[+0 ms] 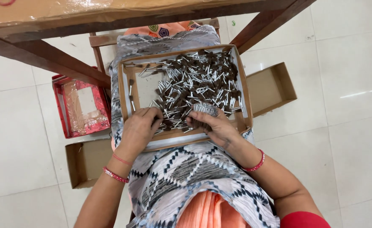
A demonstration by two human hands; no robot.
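Seen from above, a cardboard tray (185,137) rests on the person's lap at frame centre. The left hand (140,126) presses curled fingers onto small brown, silver-tipped sticks (196,82) heaped in every direction. The right hand (211,123) clenches a bundle of sticks (206,109), silver ends pointing up-frame; its fingertips are hidden. Open boxes (271,88) lie on the floor beyond.

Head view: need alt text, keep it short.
Seen from above, a seated person's right hand holds a bunched handful of small silver-tipped brown sticks, while the left hand rests on the loose pile in a shallow cardboard tray on their lap. Empty cardboard boxes and a red tray sit on the white tiled floor.
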